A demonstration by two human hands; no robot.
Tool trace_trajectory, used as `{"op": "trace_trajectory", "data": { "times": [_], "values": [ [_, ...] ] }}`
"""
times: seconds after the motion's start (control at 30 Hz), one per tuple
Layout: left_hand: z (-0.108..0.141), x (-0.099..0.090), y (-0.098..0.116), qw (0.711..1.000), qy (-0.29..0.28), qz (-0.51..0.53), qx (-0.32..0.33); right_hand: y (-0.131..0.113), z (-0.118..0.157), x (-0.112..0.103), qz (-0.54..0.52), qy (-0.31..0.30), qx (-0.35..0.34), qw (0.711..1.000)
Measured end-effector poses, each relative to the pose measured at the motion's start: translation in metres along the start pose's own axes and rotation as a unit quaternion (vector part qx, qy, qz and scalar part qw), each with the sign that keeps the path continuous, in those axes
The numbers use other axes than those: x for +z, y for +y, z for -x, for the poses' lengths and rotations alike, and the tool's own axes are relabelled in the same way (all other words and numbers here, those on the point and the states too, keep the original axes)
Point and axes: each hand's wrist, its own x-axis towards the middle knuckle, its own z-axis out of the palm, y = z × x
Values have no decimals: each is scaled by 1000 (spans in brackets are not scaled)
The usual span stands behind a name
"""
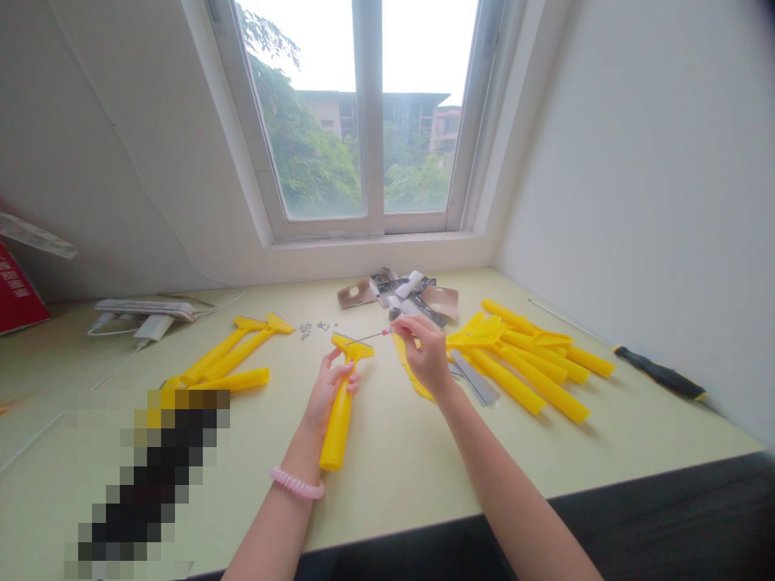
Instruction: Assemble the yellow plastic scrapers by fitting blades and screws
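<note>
My left hand (332, 381) is wrapped round a yellow scraper (337, 420), its wide head pointing away from me and its ribbed handle toward me. In my right hand (422, 347) is a small screwdriver (386, 332), pinched between the fingers near its handle. The screwdriver's thin shaft reaches left to the scraper's head; whether its tip sits in a screw is too small to tell. Just beyond the scraper lie small loose screws or nuts (306, 329) in little groups. Right of my right hand are flat grey blades (475, 378), partly overlapping.
Several yellow scraper parts (533, 363) are heaped at the right, and more scrapers (236, 355) lie at the left. Torn packaging (408, 292) sits at the back under the window. A long black-handled screwdriver (659, 373) rests by the right wall. A power strip (145, 310) stands back left.
</note>
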Motion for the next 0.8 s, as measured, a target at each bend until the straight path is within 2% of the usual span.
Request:
{"op": "trace_trajectory", "data": {
  "times": [0.8],
  "values": [
    [-1, -1, 1, 1000, -10, 22, -10, 7, -1, 2, 33, -6, 30, 999]
  ]
}}
